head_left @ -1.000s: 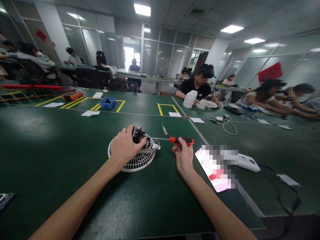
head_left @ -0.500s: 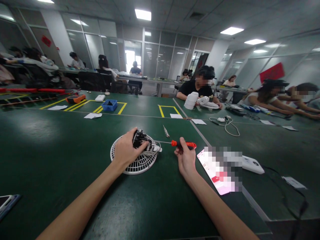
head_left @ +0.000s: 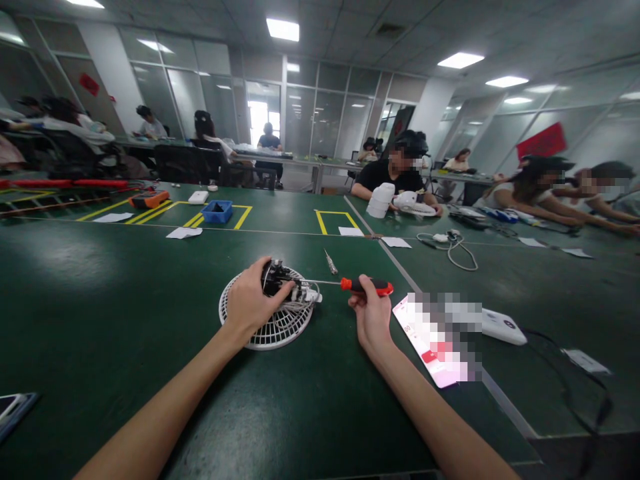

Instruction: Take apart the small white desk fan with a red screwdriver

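A round white fan grille (head_left: 280, 335) lies on the green table, with a black fan motor (head_left: 275, 279) and pale wires on top of it. My left hand (head_left: 250, 300) is wrapped round the motor's left side, thumb toward me. In my right hand (head_left: 371, 313) is a screwdriver (head_left: 370, 287) with a red and black handle, pinched between thumb and fingers. Its shaft points left and its tip reaches the motor assembly; the exact contact point is hidden. A smaller screwdriver (head_left: 331, 262) with a clear handle lies just beyond.
A lit phone (head_left: 425, 343) and a white power bank (head_left: 503, 327) with a dark cable lie to the right. Farther off are a blue bin (head_left: 217, 211), an orange meter (head_left: 149, 199) and a white cable (head_left: 465, 257). A co-worker (head_left: 395, 173) sits across the table with white fan parts.
The screwdriver handle has turned, showing more black on top. The motor has tilted slightly under my left hand. The whole view has shifted a little.
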`<state>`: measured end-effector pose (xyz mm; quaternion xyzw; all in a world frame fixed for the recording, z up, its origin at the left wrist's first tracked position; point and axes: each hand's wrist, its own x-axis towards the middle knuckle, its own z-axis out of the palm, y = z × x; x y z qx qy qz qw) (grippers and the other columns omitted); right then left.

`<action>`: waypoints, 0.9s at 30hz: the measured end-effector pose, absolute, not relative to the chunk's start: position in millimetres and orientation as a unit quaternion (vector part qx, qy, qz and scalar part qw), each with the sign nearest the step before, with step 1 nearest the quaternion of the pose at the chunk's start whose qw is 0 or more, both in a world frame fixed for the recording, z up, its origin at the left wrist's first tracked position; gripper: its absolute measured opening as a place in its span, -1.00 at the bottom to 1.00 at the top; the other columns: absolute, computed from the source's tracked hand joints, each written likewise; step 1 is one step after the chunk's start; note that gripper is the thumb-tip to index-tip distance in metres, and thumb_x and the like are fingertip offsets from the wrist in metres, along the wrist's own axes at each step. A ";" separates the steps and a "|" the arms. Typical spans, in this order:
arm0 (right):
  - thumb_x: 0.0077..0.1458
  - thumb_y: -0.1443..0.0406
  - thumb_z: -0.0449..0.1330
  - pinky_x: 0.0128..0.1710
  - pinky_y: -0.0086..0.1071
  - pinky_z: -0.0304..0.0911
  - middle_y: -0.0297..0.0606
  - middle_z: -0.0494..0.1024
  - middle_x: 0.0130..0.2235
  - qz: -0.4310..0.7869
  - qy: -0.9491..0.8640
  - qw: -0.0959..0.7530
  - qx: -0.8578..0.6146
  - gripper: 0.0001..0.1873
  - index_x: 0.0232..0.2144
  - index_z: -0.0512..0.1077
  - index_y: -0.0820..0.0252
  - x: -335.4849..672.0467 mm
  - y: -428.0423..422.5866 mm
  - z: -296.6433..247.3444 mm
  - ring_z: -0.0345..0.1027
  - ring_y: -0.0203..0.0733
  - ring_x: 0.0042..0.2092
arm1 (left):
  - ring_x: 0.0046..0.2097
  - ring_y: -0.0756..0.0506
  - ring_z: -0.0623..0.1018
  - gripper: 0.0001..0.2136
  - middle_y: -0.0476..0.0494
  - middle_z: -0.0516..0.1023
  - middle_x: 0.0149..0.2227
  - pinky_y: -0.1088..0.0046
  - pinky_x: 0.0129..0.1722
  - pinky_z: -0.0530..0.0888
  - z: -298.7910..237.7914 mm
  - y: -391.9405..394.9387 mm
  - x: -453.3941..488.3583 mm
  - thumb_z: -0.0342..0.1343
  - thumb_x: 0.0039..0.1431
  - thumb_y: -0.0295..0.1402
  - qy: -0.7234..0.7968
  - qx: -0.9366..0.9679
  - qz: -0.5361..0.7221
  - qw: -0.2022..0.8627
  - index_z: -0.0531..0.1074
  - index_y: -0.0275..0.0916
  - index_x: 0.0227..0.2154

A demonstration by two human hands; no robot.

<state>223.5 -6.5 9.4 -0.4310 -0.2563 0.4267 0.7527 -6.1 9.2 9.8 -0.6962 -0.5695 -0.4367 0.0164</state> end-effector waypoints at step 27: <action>-0.22 0.13 0.44 -0.50 -0.42 0.31 -0.44 0.51 -0.46 0.453 -0.244 0.750 -0.415 -0.61 -0.40 0.37 0.10 222.4 -6.1 8.2 0.40 -0.27 -0.44 | 0.03 -0.29 0.59 -0.41 -0.33 0.56 0.06 0.07 0.04 0.56 6.0 11.4 -7.4 0.18 0.19 0.06 -0.560 -0.701 -0.441 0.033 0.34 -0.24 0.14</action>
